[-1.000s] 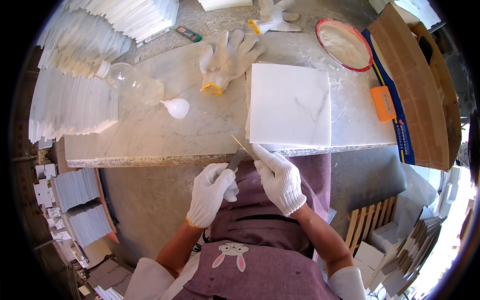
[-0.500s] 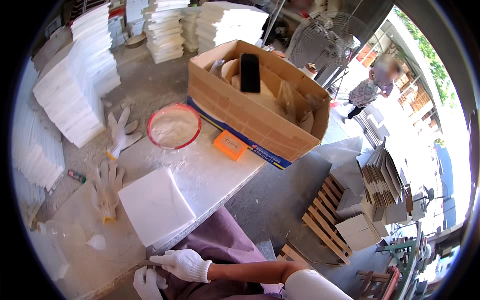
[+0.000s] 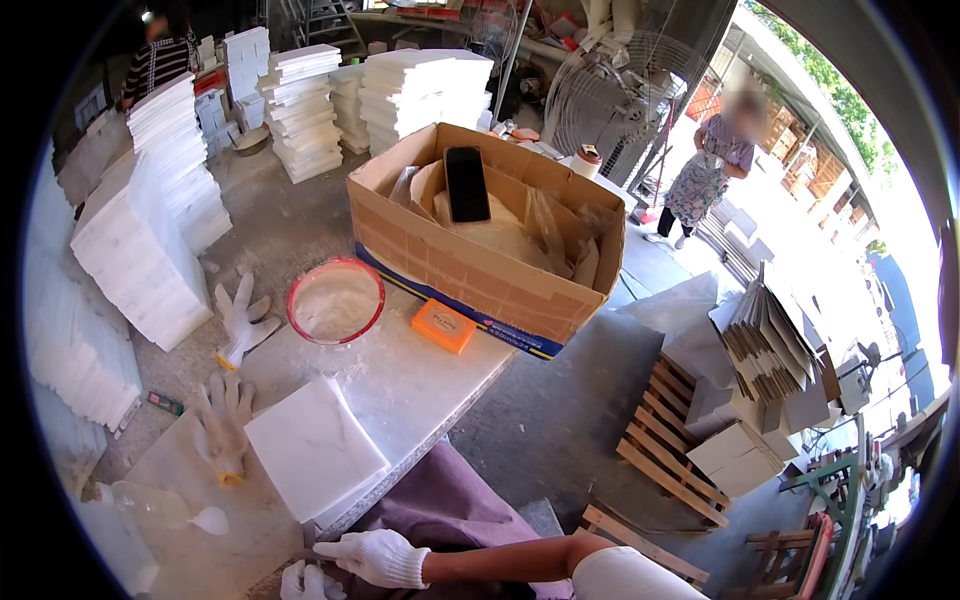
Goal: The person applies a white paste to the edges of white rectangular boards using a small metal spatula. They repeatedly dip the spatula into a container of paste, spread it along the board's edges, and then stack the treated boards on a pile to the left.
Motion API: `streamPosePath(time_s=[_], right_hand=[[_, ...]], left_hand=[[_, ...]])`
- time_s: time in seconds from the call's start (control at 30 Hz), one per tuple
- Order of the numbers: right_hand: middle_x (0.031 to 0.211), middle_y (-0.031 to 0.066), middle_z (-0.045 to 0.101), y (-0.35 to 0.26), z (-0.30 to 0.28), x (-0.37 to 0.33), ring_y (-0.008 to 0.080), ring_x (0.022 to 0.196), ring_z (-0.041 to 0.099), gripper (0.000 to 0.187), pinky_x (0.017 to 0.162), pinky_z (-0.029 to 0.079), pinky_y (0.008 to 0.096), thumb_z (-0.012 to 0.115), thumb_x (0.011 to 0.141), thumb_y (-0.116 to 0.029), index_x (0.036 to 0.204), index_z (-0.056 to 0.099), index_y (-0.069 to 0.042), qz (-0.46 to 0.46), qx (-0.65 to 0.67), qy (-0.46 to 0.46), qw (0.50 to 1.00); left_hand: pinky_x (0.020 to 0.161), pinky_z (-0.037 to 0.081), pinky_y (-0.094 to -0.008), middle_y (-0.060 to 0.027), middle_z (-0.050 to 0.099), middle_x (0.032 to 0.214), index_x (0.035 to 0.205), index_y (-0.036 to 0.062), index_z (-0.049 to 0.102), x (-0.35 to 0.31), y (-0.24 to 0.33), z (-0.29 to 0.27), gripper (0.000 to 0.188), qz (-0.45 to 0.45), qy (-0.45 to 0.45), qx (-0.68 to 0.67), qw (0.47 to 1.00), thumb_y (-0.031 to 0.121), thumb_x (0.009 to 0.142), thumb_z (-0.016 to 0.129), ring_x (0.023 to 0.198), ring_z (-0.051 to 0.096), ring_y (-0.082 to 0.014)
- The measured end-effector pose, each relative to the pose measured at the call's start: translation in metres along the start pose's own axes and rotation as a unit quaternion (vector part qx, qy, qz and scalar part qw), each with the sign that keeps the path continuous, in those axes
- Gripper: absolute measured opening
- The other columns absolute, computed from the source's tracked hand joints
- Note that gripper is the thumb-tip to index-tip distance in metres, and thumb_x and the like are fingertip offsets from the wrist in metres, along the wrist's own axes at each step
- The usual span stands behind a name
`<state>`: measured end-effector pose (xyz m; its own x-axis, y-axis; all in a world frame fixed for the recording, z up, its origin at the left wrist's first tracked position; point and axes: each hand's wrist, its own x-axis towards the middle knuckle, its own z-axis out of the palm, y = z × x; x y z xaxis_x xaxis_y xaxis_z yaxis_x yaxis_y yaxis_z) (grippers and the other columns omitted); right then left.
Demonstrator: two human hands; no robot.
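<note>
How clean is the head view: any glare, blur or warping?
Head view: daylight nearly blows out the ground outside at right; the white stack behind the box glares too. Head view: the doorway person's head is blurred, and straight edges bow toward the dark rim. Head view: the lower edge crops the left hand.

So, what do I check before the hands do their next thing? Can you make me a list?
1. Left hand and right hand gloved: ok, both in white.
2. Left hand's grip: cannot tell, the picture's edge cuts it off.
3. Tiles lined up: not ok, edges stick out under the top one.
4. Bowl upright: ok.
5. Bottle standing: not ok, it lies down.
6. Big box fully on the table: not ok, it seems to jut past.
</note>
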<state>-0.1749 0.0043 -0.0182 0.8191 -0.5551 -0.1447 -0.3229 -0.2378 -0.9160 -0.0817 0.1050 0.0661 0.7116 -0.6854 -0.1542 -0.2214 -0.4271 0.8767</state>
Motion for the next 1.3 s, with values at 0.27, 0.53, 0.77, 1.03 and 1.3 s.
streamPosePath(time_s=[0.27,0.53,0.77,1.03,1.3], right_hand=[[0.107,0.0134,0.069,0.015,0.000,0.011,0.0340,0.085,0.068,0.044,0.074,0.054,0.0401,0.054,0.095,-0.014,0.138,0.057,-0.023,-0.043,-0.030,0.102,0.993],[0.111,0.0139,0.069,-0.005,-0.018,-0.001,0.0335,0.098,0.065,0.044,0.084,0.052,0.0401,0.055,0.094,-0.017,0.138,0.057,-0.026,0.020,0.018,0.026,0.999],[0.117,0.0136,0.070,0.011,-0.002,-0.026,0.0303,0.100,0.068,0.040,0.086,0.054,0.0360,0.064,0.094,-0.022,0.133,0.061,-0.017,-0.119,0.106,0.055,0.986],[0.084,0.0010,0.053,-0.051,-0.062,-0.042,0.0070,0.066,0.044,0.055,0.061,0.043,0.0212,0.052,0.103,-0.013,0.155,0.034,-0.016,-0.033,0.532,0.045,0.845],[0.082,0.0057,0.058,-0.021,-0.139,-0.077,0.0072,0.065,0.045,0.060,0.058,0.041,0.0199,0.054,0.102,-0.011,0.156,0.029,-0.012,0.023,0.551,0.292,0.781]], left_hand=[[0.064,0.047,-0.0454,-0.0117,0.062,0.080,0.110,0.0038,0.071,0.013,-0.026,-0.005,0.024,0.434,0.114,0.368,0.814,0.015,0.089,0.068,0.073,0.059,-0.0333],[0.065,0.047,-0.0451,-0.0098,0.059,0.078,0.109,0.0048,0.072,0.014,-0.039,-0.004,0.025,0.474,0.138,0.388,0.778,0.014,0.086,0.070,0.073,0.058,-0.0313],[0.069,0.051,-0.0432,-0.0146,0.068,0.084,0.102,0.0021,0.073,-0.001,-0.035,-0.019,0.021,0.427,0.193,0.365,0.805,0.015,0.086,0.074,0.077,0.063,-0.0324],[0.066,0.051,-0.0398,-0.0140,0.065,0.076,0.100,-0.0042,0.068,0.034,0.003,0.002,0.018,0.532,0.178,0.243,0.791,0.005,0.085,0.071,0.069,0.061,-0.0299],[0.077,0.048,-0.0438,-0.0102,0.065,0.082,0.099,0.0086,0.071,0.129,0.075,0.048,0.018,0.468,-0.003,0.191,0.863,0.011,0.081,0.075,0.082,0.062,-0.0327]])
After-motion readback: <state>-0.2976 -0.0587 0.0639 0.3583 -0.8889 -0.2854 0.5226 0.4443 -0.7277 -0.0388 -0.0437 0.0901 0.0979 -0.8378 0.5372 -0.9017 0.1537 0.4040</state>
